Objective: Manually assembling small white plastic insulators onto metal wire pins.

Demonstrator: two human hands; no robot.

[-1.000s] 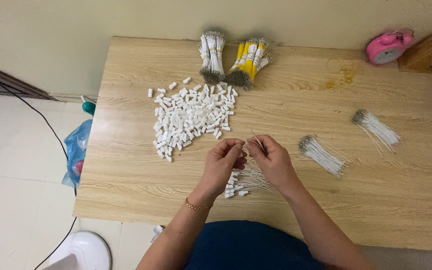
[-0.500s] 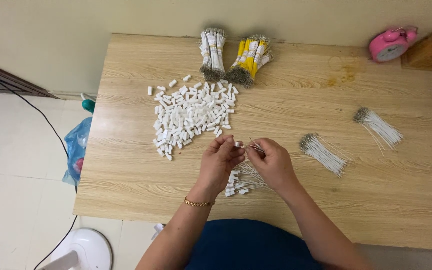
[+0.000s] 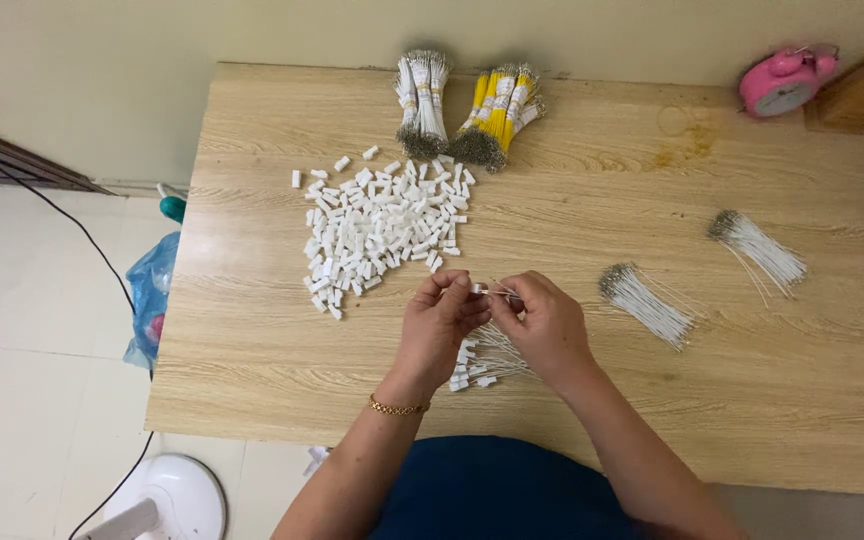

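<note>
Two hands meet above the near-middle of the tabletop (image 3: 252, 400), with both of your forearms rising from the near edge. Your left hand (image 3: 439, 325) is curled, its fingertips pinched narrow on a small white connector (image 3: 477, 289). Your right hand (image 3: 547, 325) faces it, thumb and forefinger closed on the thin white wire (image 3: 502, 293) that runs into that connector; the two hands touch at the fingertips. Directly under your hands, toward the near edge, lies a small fan of wires with white connectors fitted (image 3: 482, 365). A loose pile of white connectors (image 3: 382, 225) sits left of centre, just beyond your left hand. At the far edge lie a white wire bundle (image 3: 422, 100) and, beside it, a yellow wire bundle (image 3: 500, 115). Two loose sheaves of white wires (image 3: 647, 303) (image 3: 760, 248) lie toward the right edge. A pink alarm clock (image 3: 782, 82) stands at the far right corner.
</note>
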